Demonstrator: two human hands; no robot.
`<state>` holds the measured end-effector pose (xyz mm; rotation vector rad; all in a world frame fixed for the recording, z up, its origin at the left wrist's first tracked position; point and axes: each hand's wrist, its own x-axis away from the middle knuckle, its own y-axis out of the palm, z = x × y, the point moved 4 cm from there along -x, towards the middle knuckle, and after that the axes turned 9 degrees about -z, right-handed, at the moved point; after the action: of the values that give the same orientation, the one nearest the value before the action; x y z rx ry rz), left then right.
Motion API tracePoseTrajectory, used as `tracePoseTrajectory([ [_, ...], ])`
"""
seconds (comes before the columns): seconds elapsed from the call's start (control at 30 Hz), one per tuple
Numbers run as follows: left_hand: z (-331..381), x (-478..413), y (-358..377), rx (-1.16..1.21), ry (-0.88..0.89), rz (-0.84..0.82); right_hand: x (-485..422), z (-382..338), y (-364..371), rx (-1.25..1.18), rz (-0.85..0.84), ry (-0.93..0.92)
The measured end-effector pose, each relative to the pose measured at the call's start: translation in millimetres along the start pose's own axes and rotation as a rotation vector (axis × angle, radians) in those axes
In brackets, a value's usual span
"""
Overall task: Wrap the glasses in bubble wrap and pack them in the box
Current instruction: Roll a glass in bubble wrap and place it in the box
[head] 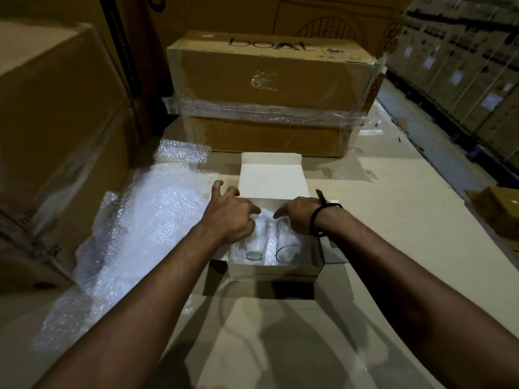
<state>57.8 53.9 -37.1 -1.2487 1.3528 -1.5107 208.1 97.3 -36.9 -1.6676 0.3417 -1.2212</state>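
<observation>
I am reaching both hands into the small white box (273,270), which is sitting open on the cardboard surface (393,220) with its lid flap (271,175) standing back. Two glasses (254,247) are lying side by side inside, just below my fingers, with bubble wrap (262,217) bunching up between my thumbs. My left hand (230,214) is spreading its outer fingers apart over the box's far left corner while the others are bending down to the wrap; I cannot tell if they are pinching it. My right hand (297,217), wearing a black wristband (316,220), is curling its fingers down out of sight. A loose sheet (146,223) is lying left of the box.
</observation>
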Motion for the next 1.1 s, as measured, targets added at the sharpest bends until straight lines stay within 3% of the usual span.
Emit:
tracePoseTrajectory([
  [0.23,-5.2,-7.8,-5.2,0.048,-0.049,0.004,-3.5,4.1,-2.6,-0.048,-0.029,0.014],
  [0.33,-12.3,-6.8,-2.5,-0.016,-0.026,0.025,8.7,17.5,-13.9,0.114,0.085,0.085],
  [0.63,-4.8,-24.3,1.5,-0.221,-0.178,0.04,10.7,14.0,7.5,0.393,0.014,0.18],
  [0.73,-5.9,-22.5,-4.2,-0.222,-0.21,0.144,8.8,13.2,-2.7,0.327,0.087,0.128],
  [0.8,-5.7,-18.2,-6.3,-0.21,-0.203,0.19,5.9,10.4,-8.3,0.135,0.145,0.051],
  [0.87,-3.8,-14.2,-3.9,-0.215,-0.162,0.151,-0.4,5.1,-5.9,0.013,0.104,-0.007],
  [1.1,-5.4,-12.2,13.4,-0.128,-0.128,-0.065,-11.2,-1.5,4.1,-0.029,-0.058,-0.029],
])
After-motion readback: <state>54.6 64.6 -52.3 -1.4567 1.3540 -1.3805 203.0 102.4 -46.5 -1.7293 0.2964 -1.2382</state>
